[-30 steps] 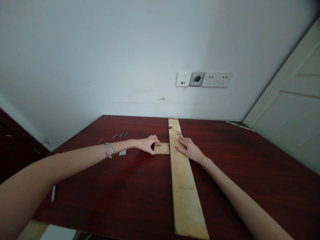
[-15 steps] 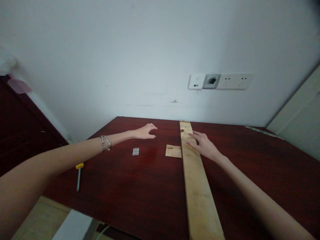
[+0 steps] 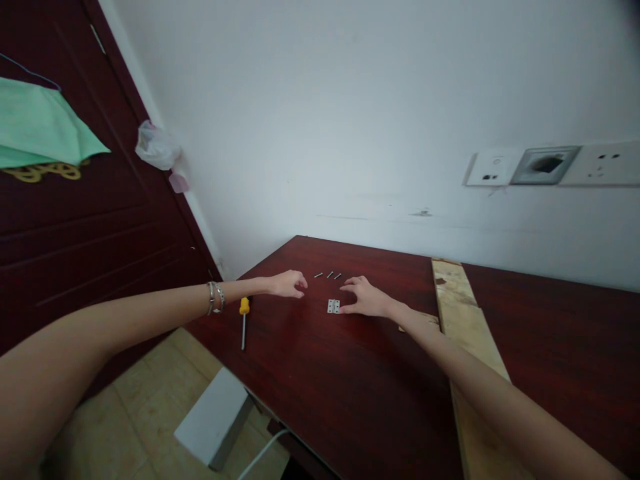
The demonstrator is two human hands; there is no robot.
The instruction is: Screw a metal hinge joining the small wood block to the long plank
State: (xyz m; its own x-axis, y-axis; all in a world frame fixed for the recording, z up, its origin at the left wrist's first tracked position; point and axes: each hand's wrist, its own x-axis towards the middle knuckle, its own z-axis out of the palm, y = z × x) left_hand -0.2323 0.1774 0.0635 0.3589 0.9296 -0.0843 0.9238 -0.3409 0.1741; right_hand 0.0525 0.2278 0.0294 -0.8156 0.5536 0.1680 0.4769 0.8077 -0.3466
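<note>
A metal hinge (image 3: 333, 306) lies flat on the dark red table. Its right edge is by the thumb of my right hand (image 3: 367, 298), whose fingers are apart and hold nothing; whether the thumb touches the hinge I cannot tell. My left hand (image 3: 288, 284) hovers over the table left of the hinge, fingers curved, a gap between them and the thumb. Several inches behind the hinge rest three screws (image 3: 330, 275). A screwdriver (image 3: 244, 323) with a yellow handle lies below my left wrist. My right forearm crosses a long wooden board (image 3: 463, 307) and partly hides a small wood piece (image 3: 425, 321).
Behind the table (image 3: 380, 387) rises a white wall with a socket panel (image 3: 545, 165). A dark red door (image 3: 115, 220) with a green cloth (image 3: 45, 123) stands left. Below the table's front-left edge are a white box (image 3: 215, 417) and a pale cable (image 3: 263, 455).
The view has turned left, bringing the door and screws into sight. My right hand has left the board and moved left to the hinge. My left hand stays empty.
</note>
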